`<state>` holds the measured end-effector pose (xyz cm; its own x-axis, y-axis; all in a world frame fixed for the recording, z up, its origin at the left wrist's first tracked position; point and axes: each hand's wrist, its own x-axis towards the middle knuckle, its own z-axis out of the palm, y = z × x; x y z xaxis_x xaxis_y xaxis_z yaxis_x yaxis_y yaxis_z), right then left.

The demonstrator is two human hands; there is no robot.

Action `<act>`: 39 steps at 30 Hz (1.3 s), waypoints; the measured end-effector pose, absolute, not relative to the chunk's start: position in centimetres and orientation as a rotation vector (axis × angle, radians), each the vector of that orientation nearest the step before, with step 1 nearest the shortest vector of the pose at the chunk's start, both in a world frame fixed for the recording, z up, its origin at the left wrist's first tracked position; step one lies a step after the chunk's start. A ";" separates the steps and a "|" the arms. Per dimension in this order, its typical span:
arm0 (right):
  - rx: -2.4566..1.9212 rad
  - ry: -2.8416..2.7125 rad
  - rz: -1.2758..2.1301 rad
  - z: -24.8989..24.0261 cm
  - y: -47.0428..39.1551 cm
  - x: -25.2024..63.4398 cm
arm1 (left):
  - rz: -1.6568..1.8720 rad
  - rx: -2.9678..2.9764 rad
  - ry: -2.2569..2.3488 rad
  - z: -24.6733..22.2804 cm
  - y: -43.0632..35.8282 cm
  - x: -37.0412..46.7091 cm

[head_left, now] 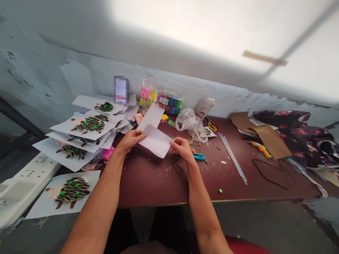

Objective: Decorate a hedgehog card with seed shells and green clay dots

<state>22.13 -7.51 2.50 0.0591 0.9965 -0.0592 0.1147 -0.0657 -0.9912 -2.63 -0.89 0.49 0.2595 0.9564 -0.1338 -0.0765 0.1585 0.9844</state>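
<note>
A folded white sheet of paper [156, 141] is held above the dark red table [150, 183] between both hands. My left hand [131, 140] pinches its left edge, thumb on top. At the right edge, my right hand [182, 146] has thumb and fingers closed on the paper. Behind it lies another white paper strip [152, 118], partly covered by the held sheet. Just past my right hand is a blue-handled tool [198, 156] on the table, its kind unclear. Sunflower seeds [194, 142] lie scattered near a clear plastic bag [186, 120].
Stacked papers with seed hedgehogs [90, 123] rise at left, one hedgehog sheet [70, 192] in front. Packed coloured clay [161, 100], a white bottle [205, 107] and scissors [213, 125] stand or lie behind. Glue sticks [233, 158], a yellow glue gun [261, 150] and cardboard [272, 141] lie right.
</note>
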 end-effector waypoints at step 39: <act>-1.632 -2.718 0.270 2.8 -13.8 12.7 | 0.956 1.810 1.616 -1.3 0.2 -1.6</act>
<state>12.70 -13.75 2.83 -0.4731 0.8726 -0.1217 0.8794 0.4596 -0.1239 -1.61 0.24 -1.33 0.0355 0.9867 0.1586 0.6140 -0.1467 0.7756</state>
